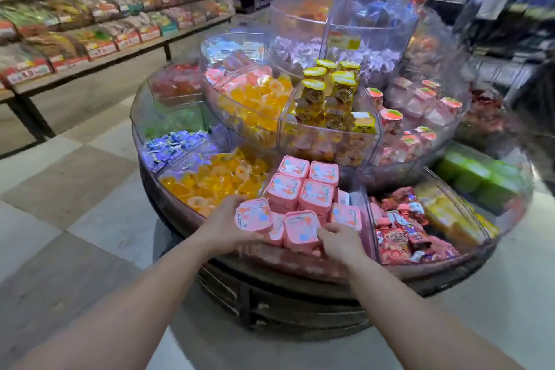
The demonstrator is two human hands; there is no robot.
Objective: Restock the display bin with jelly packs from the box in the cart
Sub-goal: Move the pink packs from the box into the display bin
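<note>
Pink jelly packs [303, 186] stand stacked in the front compartment of the round clear display bin [300, 264]. My left hand [223, 224] grips one pink pack [253, 215] at the stack's left front, fingers curled round its side. At the right front, my right hand [338, 239] holds another pink pack [301, 227], fingers curled against its right side. The box and the cart are out of view.
Orange jelly cups [210, 180] fill the compartment to the left, red snack bags [405, 225] the one to the right. Upper tiers hold yellow jars [330, 93] and more sweets. A shelf of packaged goods [90, 24] runs along the left aisle; tiled floor lies between.
</note>
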